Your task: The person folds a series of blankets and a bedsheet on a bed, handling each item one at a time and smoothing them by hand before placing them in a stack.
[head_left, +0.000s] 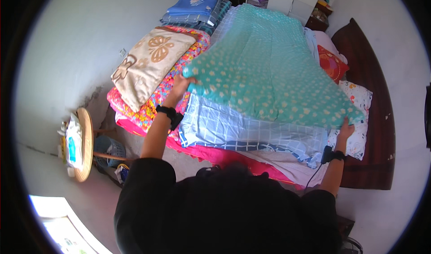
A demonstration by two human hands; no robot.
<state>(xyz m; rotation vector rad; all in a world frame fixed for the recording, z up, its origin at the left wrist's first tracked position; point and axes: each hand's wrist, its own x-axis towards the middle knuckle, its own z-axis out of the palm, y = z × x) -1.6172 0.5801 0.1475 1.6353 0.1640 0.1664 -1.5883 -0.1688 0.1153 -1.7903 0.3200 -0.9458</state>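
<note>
A teal quilt with small pale flowers [269, 70] spreads over the bed, its near edge lifted and stretched between my two hands. My left hand [182, 84] is closed on its near left corner, beside the folded bedding. At the near right corner, next to the pillows, my right hand [346, 129] grips the same quilt. Under it a light blue checked sheet [224, 123] shows along the near side. Each of my wrists wears a black strap with a small device.
Left of the quilt lie a folded beige blanket [155, 58], a bright floral quilt [173, 90] and folded blue bedding [195, 4]. Pillows [359, 97] and a dark wooden headboard [377, 119] stand right. A round wooden table [86, 144] and blue basket [109, 150] are at near left.
</note>
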